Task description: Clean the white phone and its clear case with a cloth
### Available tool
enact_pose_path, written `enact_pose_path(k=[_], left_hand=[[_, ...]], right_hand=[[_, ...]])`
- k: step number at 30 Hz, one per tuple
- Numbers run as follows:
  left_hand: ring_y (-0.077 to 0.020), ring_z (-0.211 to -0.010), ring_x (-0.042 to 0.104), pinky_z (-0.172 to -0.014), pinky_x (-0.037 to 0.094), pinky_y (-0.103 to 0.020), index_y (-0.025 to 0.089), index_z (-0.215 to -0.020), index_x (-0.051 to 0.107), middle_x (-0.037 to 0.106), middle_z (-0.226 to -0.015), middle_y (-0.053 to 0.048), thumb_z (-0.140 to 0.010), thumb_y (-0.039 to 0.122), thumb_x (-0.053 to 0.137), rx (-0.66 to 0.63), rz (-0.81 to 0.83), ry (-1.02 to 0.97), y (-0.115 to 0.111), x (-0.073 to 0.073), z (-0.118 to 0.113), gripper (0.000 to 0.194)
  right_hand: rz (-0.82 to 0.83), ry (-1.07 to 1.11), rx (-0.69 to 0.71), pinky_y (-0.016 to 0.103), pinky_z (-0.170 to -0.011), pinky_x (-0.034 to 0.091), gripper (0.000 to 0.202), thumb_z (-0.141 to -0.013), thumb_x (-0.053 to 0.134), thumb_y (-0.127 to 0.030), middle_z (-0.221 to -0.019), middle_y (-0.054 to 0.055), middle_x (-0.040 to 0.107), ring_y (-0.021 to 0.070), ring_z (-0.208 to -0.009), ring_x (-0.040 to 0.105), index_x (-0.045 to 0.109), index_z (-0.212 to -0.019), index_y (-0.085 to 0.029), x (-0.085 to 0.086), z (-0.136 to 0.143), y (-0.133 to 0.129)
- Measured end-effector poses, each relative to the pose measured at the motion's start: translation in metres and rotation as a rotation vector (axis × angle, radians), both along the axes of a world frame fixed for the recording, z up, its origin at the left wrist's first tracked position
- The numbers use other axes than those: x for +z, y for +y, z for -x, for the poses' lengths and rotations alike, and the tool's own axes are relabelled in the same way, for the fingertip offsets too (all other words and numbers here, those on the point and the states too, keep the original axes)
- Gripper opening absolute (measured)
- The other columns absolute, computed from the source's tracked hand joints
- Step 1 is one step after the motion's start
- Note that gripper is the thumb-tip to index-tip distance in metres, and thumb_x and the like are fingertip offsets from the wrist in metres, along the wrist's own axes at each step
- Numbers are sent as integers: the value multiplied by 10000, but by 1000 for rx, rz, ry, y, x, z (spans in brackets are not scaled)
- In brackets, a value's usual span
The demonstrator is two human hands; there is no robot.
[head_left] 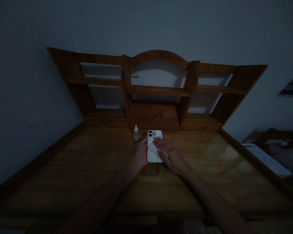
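A white smartphone [150, 157] is back side up, its camera lenses at the upper left. My left hand [141, 152] is closed round its left edge. Across the phone's back lies my right hand [170, 155], its fingers stretched out and pressed flat on the surface. Pale creased marks show under these fingertips; whether they are a thin white cloth or reflections, I cannot tell. Below the phone, a clear phone case [149, 175] rests on the desk, partly hidden. Just left of the phone's top stands a small dropper bottle [136, 136] with a white cap.
The wooden desk [88, 175] carries a shelf unit [158, 91] along its back, against the wall. A thin dark cord [156, 115] runs up behind the phone. Beyond the desk's right edge are a white sheet or board [267, 160] and dim bedding-like cloth [289, 156]. The light is low.
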State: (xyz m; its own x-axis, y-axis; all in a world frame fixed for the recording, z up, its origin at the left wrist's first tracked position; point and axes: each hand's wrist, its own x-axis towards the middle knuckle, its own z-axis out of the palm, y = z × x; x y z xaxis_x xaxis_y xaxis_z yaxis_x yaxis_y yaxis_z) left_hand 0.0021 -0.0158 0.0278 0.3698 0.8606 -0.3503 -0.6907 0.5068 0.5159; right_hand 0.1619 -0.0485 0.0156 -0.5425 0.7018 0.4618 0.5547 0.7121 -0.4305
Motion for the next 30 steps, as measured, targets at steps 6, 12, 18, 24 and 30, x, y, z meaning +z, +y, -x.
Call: enact_pose_path(k=[6,12,18,24,30], left_hand=[[-265,-870,718,-804,569,-369,88,-1127,683,738,-886,-144,-954,367,424,-52,-23,-4,5,-7,2,418],[-282,-977,699,-875,548,-378,47,-1180,652,724,-975,-190,-971,450,353,-138,-134,-109,15,-24,4,543],[-271,-826,717,-772,557,-383,96,-1106,672,737,-856,-133,-940,487,449,-75,13,-8,7,-20,3,480],[-270,-791,712,-759,546,-385,109,-1104,679,739,-860,-125,-942,499,436,-151,5,-30,-1,-11,-2,487],[-291,-827,711,-775,538,-397,108,-1114,686,743,-888,-143,-928,493,467,-168,-29,1,-3,-11,-2,480]], right_hand=[[-8,0,81,519,-1216,235,451,-1037,359,-329,-1542,9,390,201,-1444,336,387,-1487,-304,1,2,-3],[-10,-23,138,488,-1215,260,470,-1032,377,-291,-1537,8,404,183,-1459,302,359,-1502,-286,-3,6,-4],[-66,-31,42,531,-1222,206,469,-1040,352,-283,-1541,22,396,186,-1453,317,338,-1509,-294,-2,3,1],[-146,-10,-97,523,-1226,193,469,-1037,350,-273,-1531,52,412,190,-1444,336,358,-1505,-255,-6,0,6],[-176,40,-232,540,-1219,200,450,-1036,334,-275,-1514,67,435,208,-1445,336,420,-1475,-225,-10,-4,10]])
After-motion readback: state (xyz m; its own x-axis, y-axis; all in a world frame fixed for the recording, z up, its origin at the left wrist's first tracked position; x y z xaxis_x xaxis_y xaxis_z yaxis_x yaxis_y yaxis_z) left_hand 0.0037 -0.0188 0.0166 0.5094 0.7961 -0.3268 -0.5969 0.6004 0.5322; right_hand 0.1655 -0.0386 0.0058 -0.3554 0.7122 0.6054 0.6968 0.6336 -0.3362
